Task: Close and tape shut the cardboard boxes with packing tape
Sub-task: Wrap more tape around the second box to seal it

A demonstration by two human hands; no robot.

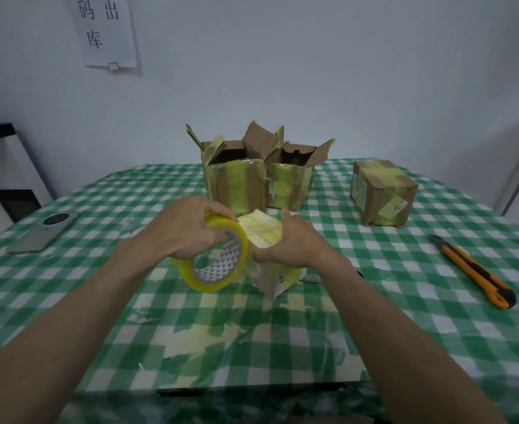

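A small pale cardboard box (264, 232) covered in yellowish tape sits at the middle of the table. My right hand (295, 240) presses down on its top and right side. My left hand (188, 231) grips a roll of yellow packing tape (214, 261) held against the box's left side. Behind stand two brown boxes, the left open box (237, 182) and the right open box (290, 183), both with flaps up. A taped, closed brown box (383, 194) rests at the back right.
An orange and black utility knife (473, 272) lies on the right of the green checked tablecloth (374, 301). A phone (44, 232) lies at the left. Tape scraps stick to the cloth near the front edge. A paper sign (108, 30) hangs on the wall.
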